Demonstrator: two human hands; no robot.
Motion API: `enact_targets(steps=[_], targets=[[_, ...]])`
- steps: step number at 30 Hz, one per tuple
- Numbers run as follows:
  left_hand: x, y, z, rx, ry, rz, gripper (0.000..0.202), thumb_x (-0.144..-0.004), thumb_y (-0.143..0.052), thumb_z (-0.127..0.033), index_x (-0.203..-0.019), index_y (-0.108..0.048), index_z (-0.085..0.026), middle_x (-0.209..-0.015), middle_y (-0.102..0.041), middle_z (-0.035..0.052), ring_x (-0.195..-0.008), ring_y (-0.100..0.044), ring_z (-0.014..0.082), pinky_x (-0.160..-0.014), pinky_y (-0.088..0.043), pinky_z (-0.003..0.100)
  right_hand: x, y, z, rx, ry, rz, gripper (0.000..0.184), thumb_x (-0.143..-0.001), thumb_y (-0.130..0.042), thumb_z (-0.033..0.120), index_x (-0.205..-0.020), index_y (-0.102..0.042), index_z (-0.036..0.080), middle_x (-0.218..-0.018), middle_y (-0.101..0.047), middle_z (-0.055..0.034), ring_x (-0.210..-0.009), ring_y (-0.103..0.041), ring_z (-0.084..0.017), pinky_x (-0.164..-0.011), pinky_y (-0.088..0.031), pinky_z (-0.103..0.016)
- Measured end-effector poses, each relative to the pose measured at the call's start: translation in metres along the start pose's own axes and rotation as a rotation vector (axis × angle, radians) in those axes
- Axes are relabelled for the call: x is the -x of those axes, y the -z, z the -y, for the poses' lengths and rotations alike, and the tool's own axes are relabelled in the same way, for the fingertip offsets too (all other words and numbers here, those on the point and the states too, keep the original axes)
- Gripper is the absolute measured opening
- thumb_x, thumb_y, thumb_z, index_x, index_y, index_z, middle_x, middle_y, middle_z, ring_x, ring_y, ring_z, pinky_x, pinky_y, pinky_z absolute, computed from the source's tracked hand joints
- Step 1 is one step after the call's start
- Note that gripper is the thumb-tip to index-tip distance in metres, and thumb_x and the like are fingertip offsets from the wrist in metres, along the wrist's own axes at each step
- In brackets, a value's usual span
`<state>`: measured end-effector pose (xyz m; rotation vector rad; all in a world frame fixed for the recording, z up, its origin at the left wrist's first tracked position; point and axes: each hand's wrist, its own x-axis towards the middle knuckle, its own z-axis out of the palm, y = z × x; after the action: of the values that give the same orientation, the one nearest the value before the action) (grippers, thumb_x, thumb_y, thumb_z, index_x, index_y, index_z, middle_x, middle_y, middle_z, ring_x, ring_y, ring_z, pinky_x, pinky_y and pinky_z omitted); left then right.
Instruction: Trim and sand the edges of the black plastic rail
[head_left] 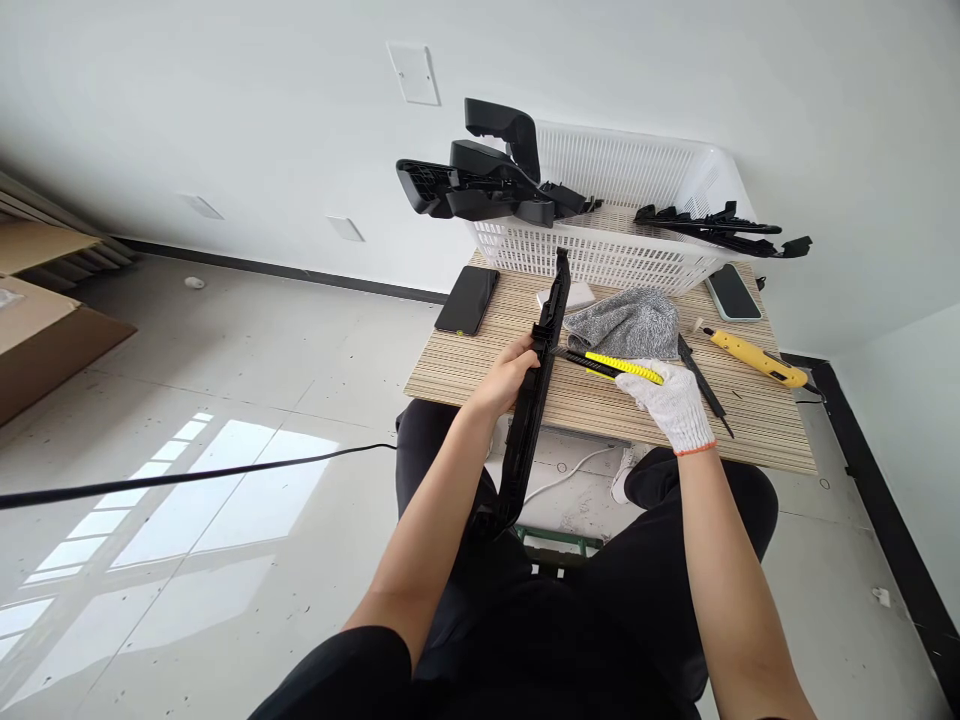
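Observation:
My bare left hand (510, 378) grips a long black plastic trim piece (531, 410) near its middle. The piece slants from above the table down toward my lap. In a white knit glove with an orange cuff, my right hand (670, 400) is closed around a yellow and black utility knife (611, 366). The knife's tip points left and meets the edge of the trim piece beside my left fingers; whether it touches cannot be made out. A grey cloth (626, 322) lies crumpled just beyond the knife.
A white plastic basket (600, 258) holding black plastic parts (495, 180) stands against the wall. On the wooden table (450, 370) lie a black phone (468, 300), a second phone (733, 293), and a yellow corded tool (759, 358). Cardboard boxes (60, 340) sit at left.

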<state>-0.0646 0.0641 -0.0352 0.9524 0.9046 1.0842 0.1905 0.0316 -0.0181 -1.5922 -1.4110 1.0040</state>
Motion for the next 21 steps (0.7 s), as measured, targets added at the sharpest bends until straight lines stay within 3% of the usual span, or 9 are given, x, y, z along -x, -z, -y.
enact_targets(steps=[13, 21], targets=[[0.0029, -0.0041, -0.0051, -0.002, -0.006, -0.009, 0.054, -0.065, -0.054, -0.016, -0.116, -0.070, -0.017, -0.096, -0.071, 0.0009, -0.081, -0.057, 0.0147, -0.069, -0.043, 0.023, 0.0000, 0.0000, 0.0023, 0.017, 0.003, -0.012, 0.050, -0.067, -0.083, 0.048, -0.101, -0.079, 0.013, -0.060, -0.063, 0.0004, -0.049, -0.047, -0.010, -0.046, -0.038, -0.024], [0.0025, -0.0038, -0.0044, -0.007, 0.008, -0.003, 0.055, -0.066, -0.055, -0.017, -0.118, -0.069, -0.018, -0.093, -0.071, 0.0011, -0.075, -0.056, 0.0144, -0.065, -0.041, 0.024, 0.0008, -0.0009, 0.0030, 0.023, 0.002, -0.023, 0.052, -0.066, -0.082, 0.052, -0.101, -0.080, 0.014, -0.059, -0.062, 0.0001, -0.049, -0.048, -0.011, -0.046, -0.039, -0.025]])
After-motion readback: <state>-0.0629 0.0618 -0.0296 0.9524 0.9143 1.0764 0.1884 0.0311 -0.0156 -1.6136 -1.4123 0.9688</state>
